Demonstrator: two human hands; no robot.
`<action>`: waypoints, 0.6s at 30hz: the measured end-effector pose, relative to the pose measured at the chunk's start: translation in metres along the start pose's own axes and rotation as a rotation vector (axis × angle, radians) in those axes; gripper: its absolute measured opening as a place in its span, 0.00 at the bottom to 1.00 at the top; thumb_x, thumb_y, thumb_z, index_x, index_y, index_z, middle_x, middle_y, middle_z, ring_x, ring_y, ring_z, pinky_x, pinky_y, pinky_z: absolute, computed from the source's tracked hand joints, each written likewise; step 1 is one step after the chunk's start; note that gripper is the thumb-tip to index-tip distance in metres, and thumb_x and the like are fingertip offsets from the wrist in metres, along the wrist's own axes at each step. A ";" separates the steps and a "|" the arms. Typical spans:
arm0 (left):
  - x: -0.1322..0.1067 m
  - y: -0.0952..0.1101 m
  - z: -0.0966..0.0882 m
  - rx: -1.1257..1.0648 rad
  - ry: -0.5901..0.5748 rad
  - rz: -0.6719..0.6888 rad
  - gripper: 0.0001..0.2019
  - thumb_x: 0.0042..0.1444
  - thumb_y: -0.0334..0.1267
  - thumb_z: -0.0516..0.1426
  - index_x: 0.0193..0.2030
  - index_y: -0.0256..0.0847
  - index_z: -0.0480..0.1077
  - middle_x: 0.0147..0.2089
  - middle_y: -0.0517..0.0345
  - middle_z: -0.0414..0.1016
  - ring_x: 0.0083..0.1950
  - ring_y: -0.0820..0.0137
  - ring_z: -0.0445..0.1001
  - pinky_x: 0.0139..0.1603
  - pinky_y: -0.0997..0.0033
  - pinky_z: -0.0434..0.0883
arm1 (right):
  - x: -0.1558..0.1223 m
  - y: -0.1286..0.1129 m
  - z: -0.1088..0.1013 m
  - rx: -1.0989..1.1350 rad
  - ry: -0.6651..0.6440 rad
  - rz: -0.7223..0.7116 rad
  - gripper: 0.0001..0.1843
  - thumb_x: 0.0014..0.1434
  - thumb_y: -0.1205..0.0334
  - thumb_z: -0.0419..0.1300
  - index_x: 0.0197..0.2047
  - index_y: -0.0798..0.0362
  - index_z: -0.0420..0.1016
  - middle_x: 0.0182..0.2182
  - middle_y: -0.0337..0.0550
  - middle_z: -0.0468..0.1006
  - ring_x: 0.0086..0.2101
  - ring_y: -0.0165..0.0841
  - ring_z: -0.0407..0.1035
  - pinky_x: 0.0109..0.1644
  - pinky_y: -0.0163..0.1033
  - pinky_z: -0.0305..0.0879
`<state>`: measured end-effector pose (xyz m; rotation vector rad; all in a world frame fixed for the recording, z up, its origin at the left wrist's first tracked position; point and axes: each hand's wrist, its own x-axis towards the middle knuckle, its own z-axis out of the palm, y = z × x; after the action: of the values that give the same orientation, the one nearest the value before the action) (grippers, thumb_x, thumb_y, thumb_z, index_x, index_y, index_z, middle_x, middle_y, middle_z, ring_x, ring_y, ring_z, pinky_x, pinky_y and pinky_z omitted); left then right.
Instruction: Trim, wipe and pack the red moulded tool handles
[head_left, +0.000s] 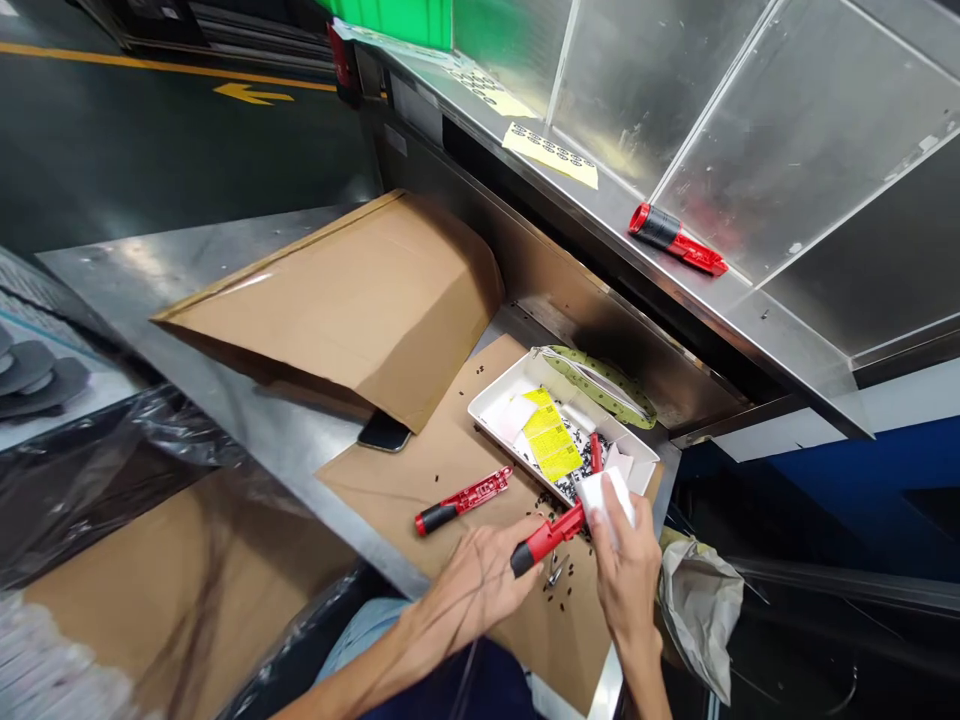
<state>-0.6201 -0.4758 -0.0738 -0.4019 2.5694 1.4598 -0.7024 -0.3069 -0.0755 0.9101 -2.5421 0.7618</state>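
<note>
My left hand [491, 570] is closed around a red plastic housing with a black grip [551, 538], held tilted over the cardboard-covered bench. Between the fingers and thumb of my right hand [626, 550] is a white block or pad [598, 497], near the housing's far end; whether the two touch I cannot tell. A similar red and black housing [463, 499], its inner side showing, lies to the left. Beyond my hands stands a white tray [499, 385] with yellow labels [551, 437], white pieces, small black parts and a red piece. Small metal tweezers or pliers [557, 572] lie below.
A large brown cardboard box [360, 290] stands at the left, with a dark flat object [384, 433] beside it. Another red and black housing [675, 240] and a yellow label strip [551, 153] rest on the metal shelf. A green tape roll [600, 385] leans behind the tray.
</note>
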 end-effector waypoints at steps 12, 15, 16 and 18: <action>0.005 -0.018 0.009 0.002 -0.030 0.047 0.16 0.58 0.43 0.56 0.52 0.47 0.76 0.40 0.55 0.82 0.42 0.59 0.79 0.43 0.68 0.70 | 0.011 0.024 0.003 -0.010 -0.060 0.104 0.24 0.71 0.49 0.48 0.63 0.48 0.72 0.46 0.52 0.76 0.42 0.38 0.74 0.41 0.41 0.71; 0.004 -0.021 0.009 -0.399 -0.137 -0.044 0.26 0.55 0.52 0.61 0.58 0.44 0.71 0.35 0.59 0.75 0.28 0.70 0.70 0.30 0.73 0.68 | 0.009 0.043 -0.007 -0.044 0.056 0.180 0.26 0.71 0.48 0.50 0.63 0.52 0.72 0.46 0.54 0.74 0.42 0.40 0.73 0.41 0.42 0.70; 0.004 -0.021 0.009 -0.534 -0.179 -0.078 0.32 0.54 0.56 0.61 0.62 0.43 0.67 0.34 0.61 0.72 0.25 0.73 0.66 0.26 0.74 0.67 | 0.007 0.045 -0.011 -0.025 0.081 0.177 0.25 0.70 0.49 0.51 0.64 0.51 0.71 0.47 0.54 0.73 0.44 0.40 0.73 0.42 0.42 0.70; 0.004 -0.021 0.008 -0.711 -0.252 -0.116 0.41 0.51 0.62 0.62 0.66 0.42 0.61 0.32 0.65 0.66 0.22 0.78 0.60 0.22 0.76 0.64 | 0.000 0.040 -0.015 0.034 0.089 0.120 0.24 0.70 0.54 0.53 0.66 0.49 0.68 0.49 0.54 0.71 0.46 0.40 0.73 0.44 0.42 0.70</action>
<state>-0.6175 -0.4800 -0.0966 -0.4032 1.7430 2.1791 -0.7267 -0.2723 -0.0778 0.7219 -2.5303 0.8638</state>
